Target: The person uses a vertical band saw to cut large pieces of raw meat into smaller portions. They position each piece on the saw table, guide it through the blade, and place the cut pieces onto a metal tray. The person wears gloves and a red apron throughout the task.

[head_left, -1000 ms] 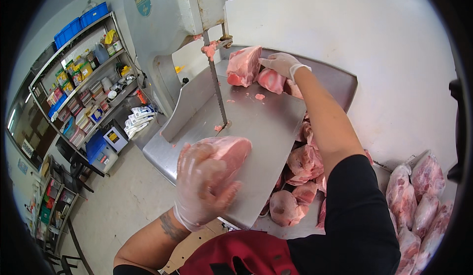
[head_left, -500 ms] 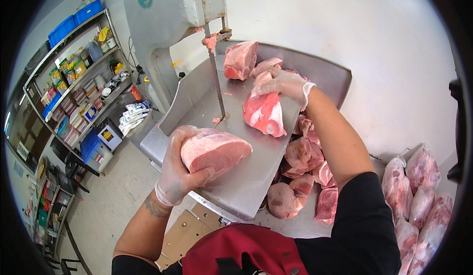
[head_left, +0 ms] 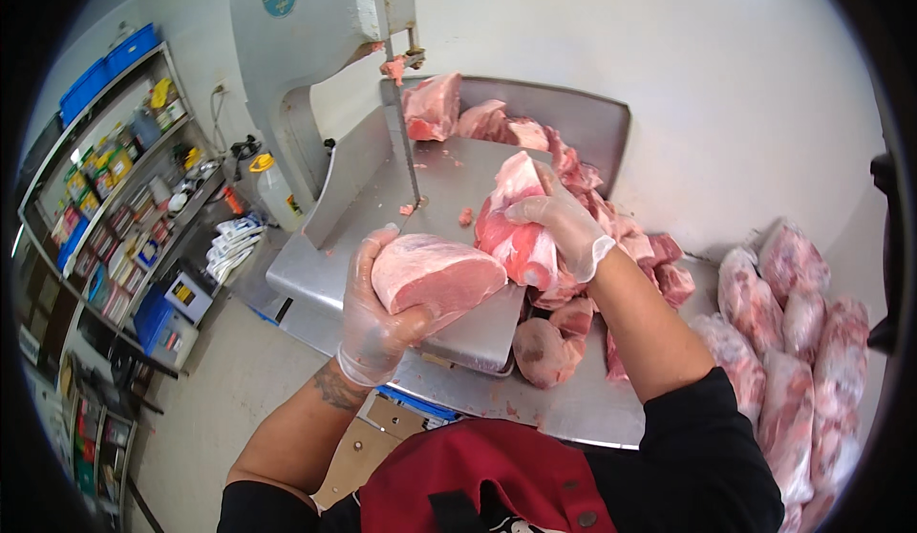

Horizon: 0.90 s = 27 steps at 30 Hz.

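In my gloved left hand (head_left: 374,309) is a thick boneless piece of pale pink meat (head_left: 437,280), its flat cut face turned toward me. The fingers wrap its left side and the thumb presses beneath. My gloved right hand (head_left: 562,223) grips a redder piece of meat (head_left: 511,218) with white fat and a rounded bone end low on it. Both pieces are over the near right part of the steel saw table (head_left: 358,208), almost touching each other. Behind them the upright band saw blade (head_left: 405,151) passes down into the table, with small meat scraps around it.
Another meat chunk (head_left: 433,108) rests at the table's back edge. Several cut pieces (head_left: 549,350) are heaped on the lower steel surface to the right. Wrapped meat (head_left: 788,394) lies at far right. A shelf unit (head_left: 115,189) and a yellow-capped jug (head_left: 277,192) stand left.
The redder meat in my right hand has come nearer the left-hand piece and tilted more upright. The head view has shifted, showing more of the heap on the right.
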Tool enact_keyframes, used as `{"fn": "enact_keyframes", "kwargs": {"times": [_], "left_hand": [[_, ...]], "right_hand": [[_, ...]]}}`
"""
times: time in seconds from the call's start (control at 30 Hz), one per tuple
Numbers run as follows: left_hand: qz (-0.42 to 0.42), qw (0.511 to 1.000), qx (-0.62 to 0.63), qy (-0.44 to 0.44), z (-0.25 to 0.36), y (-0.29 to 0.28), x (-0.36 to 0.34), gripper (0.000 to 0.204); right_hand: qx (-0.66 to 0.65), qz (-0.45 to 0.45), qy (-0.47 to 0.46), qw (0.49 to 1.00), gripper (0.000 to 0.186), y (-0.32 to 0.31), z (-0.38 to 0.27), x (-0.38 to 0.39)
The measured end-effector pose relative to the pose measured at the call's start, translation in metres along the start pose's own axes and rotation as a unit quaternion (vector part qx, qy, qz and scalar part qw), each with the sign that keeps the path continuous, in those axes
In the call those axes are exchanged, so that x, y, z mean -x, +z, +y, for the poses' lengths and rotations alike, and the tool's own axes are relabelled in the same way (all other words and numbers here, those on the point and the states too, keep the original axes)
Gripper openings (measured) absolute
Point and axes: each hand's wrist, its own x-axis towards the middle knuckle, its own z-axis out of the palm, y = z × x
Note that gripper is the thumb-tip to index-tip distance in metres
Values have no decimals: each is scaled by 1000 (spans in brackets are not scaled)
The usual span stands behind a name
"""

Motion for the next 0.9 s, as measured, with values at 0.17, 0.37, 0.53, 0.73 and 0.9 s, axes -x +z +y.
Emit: {"fn": "enact_keyframes", "kwargs": {"times": [0.17, 0.37, 0.53, 0.73, 0.9], "left_hand": [[-90, 995, 29, 38, -8, 0, -3, 99], [-223, 969, 106, -4, 6, -1, 20, 99], [-375, 890, 246, -84, 7, 20, 88, 92], [-451, 677, 377, -444, -43, 22, 216, 80], [-520, 577, 332, -535, -91, 14, 278, 80]], "right_hand": [[-146, 73, 36, 986, 64, -12, 14, 63], [-342, 138, -145, 918, 56, 27, 79, 152], [-374, 189, -183, 890, 53, 56, 104, 266], [-375, 288, -218, 854, 51, 95, 125, 431], [-371, 343, -252, 825, 58, 128, 142, 628]]}}
